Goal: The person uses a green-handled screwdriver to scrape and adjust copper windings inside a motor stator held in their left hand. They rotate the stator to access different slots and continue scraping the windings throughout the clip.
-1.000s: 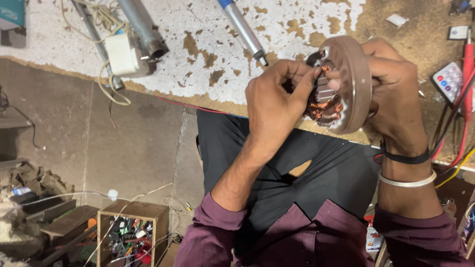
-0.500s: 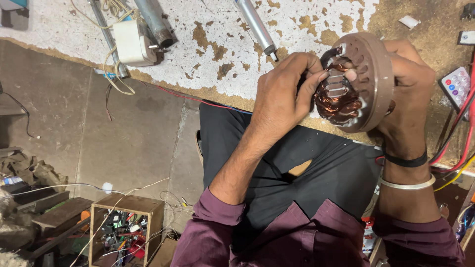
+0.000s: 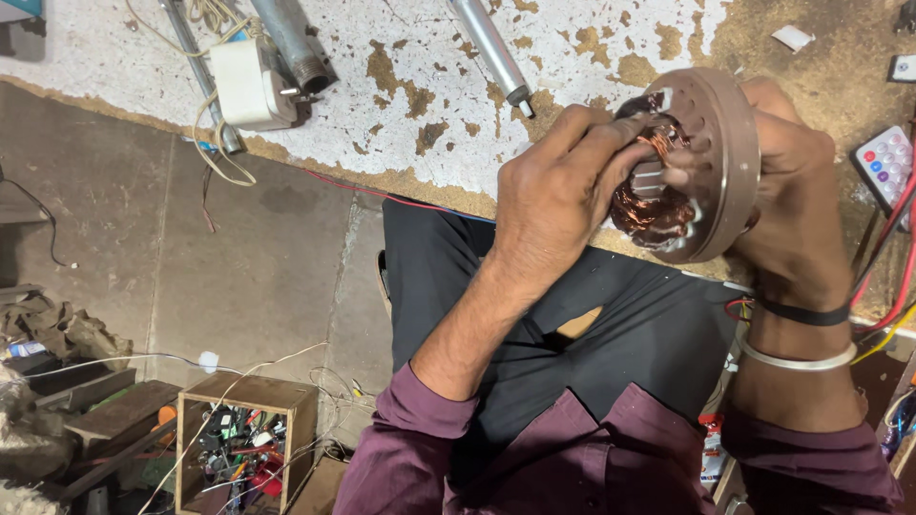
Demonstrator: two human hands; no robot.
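motor stator (image 3: pixel 701 167) tilted, raised slightly

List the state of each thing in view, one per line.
Round brown metal motor housing with copper windings: held up on edge, windings exposed.
Left hand: fingers pinching the copper wire.
Right hand: gripping the housing from behind.
White plastic switch box: lying on the bench, wired.

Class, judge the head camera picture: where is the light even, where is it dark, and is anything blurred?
Head view: even light on the left hand, right hand and copper-wound motor part, all sharp; the worn white benchtop is bright without glare; the wooden box and floor corner are dim.
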